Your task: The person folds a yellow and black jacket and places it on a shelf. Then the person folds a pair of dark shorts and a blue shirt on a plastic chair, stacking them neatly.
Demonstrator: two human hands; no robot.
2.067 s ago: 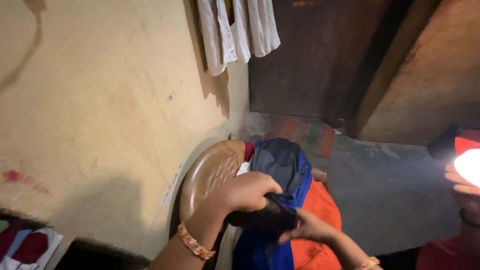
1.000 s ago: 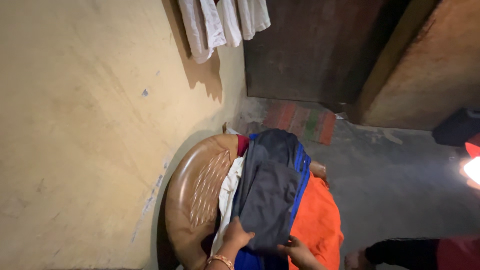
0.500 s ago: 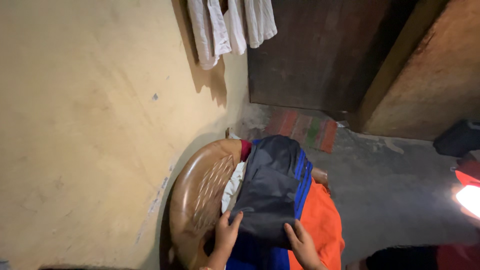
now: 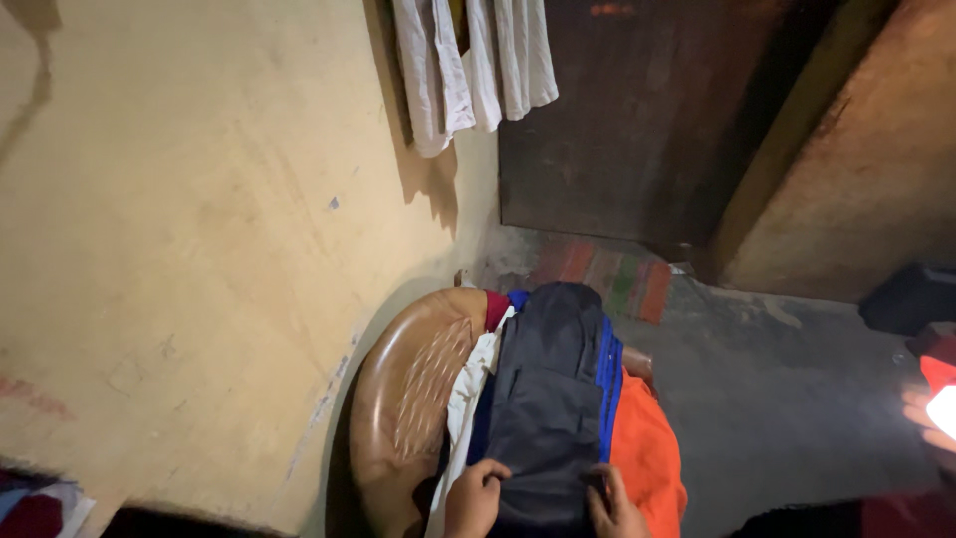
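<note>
Right now a dark folded cloth (image 4: 548,399) lies on top of a pile of clothes, and the pile sits on a brown plastic chair (image 4: 408,399) pushed close to the yellow wall (image 4: 199,249). Both hands are at the near end of that cloth. The left hand (image 4: 475,495) has its fingers curled and pressed on the cloth's corner, and the right hand (image 4: 614,503) lies on the other corner with its fingers mostly together; I cannot tell if either one is pinching the cloth or only pushing it flat. Under the dark cloth are a blue cloth (image 4: 609,384), a white cloth (image 4: 468,399) and an orange cloth (image 4: 647,448) that hangs over the chair's edge. I think the pile could slip, because it is tall and the orange one already hangs down toward the grey floor (image 4: 787,418). A hard push or a tug could pull the top cloth crooked, undo its fold, or drag the others off. It is dim too, so a loose corner is easy to miss. Pale cloths (image 4: 473,60) hang on the wall above, and another person's hand (image 4: 926,410) shows by a bright light at the far right.
</note>
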